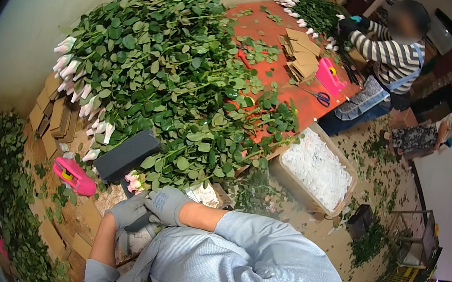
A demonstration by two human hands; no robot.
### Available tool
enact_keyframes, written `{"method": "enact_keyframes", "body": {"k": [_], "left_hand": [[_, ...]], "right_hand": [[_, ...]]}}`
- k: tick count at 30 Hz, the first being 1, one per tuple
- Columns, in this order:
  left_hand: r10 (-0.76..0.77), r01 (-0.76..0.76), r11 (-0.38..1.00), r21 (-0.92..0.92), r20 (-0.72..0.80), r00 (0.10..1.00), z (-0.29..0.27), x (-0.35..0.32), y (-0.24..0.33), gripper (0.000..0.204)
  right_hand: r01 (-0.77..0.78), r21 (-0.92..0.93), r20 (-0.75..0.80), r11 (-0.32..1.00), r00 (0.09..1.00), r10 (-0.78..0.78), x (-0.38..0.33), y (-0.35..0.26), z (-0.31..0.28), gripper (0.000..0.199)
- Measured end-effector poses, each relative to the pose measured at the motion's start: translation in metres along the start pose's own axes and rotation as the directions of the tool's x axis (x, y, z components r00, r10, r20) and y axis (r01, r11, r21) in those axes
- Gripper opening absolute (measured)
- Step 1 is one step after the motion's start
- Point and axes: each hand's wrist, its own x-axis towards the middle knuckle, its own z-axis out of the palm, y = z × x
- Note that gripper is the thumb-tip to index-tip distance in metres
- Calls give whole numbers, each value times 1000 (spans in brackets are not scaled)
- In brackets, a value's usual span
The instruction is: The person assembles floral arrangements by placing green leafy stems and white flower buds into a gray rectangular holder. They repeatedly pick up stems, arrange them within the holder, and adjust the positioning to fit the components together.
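My two grey-gloved hands meet close to my body at the near edge of the table. The fingers of my left hand (128,211) are bent in, beside a dark edge. My right hand (167,204) is curled, its fingertips against the left; what both close on is hidden. Pale pink roses (136,182) show just above the gloves. Beyond them slants a long dark grey block (127,155). A pink tape dispenser (74,176) stands to its left. A large heap of leafy rose stems (160,69) fills the table, white-wrapped heads (72,68) along its left side.
Folded cardboard pieces (60,118) lie at the left. Blue-handled scissors (322,99), another pink dispenser (331,77) and cardboard sleeves (300,54) rest on the red tabletop (303,112). A bin of white wrappers (318,169) stands right. A co-worker (395,56) works at the far end.
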Motion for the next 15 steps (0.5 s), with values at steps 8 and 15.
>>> {"method": "enact_keyframes", "body": {"k": [8,15], "left_hand": [[-104,106,981,-160,22,994,-9,4,30,46],[-104,91,986,142,84,991,-15,-1,37,56]], "right_hand": [[-3,-169,-23,986,1000,0,-1,2,12,23],[-16,-253,26,967,999,23,2,0,21,25]]}}
